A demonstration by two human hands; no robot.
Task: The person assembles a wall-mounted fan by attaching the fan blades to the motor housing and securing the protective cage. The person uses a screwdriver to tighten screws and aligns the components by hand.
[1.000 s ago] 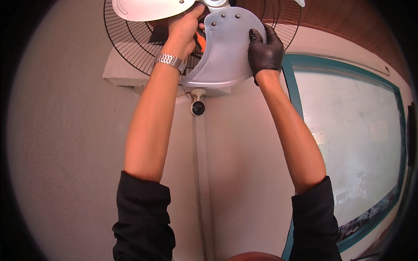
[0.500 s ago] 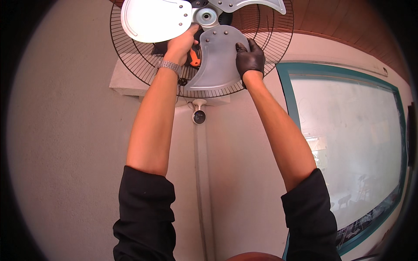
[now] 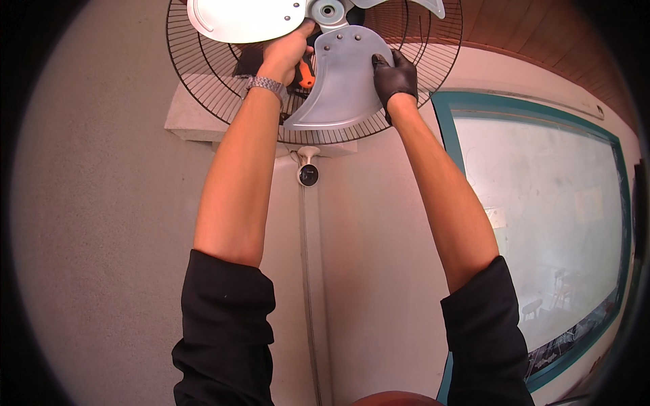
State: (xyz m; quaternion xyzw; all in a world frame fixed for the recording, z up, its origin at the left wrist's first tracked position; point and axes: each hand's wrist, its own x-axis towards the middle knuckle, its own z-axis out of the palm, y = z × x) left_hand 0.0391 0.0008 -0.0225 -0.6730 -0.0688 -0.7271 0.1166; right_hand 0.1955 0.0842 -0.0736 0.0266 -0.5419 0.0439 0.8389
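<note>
A large fan with silvery metal blades hangs high in front of me, cut off by the top edge. My right hand (image 3: 395, 76), in a black glove, grips the right edge of the lower fan blade (image 3: 345, 84), thumb on its front face. My left hand (image 3: 288, 51), bare with a metal watch (image 3: 265, 84) at the wrist, reaches up beside the fan hub (image 3: 328, 11), below the left blade (image 3: 244, 19). Its fingers curl around an orange-handled tool (image 3: 307, 74), whose handle sticks out underneath. The tool's working end and the left fingertips are hidden.
A black wire guard (image 3: 203, 101) rings the back of the blades. Behind it a pale ledge (image 3: 193, 118) juts from the wall. A small round camera (image 3: 308, 175) is mounted below the fan. To the right is a teal-framed window (image 3: 467, 155); a wooden ceiling (image 3: 535, 40) slopes above.
The fan and both hands sit a little higher in the view, and the hub has shifted slightly right. Both hands keep the same holds.
</note>
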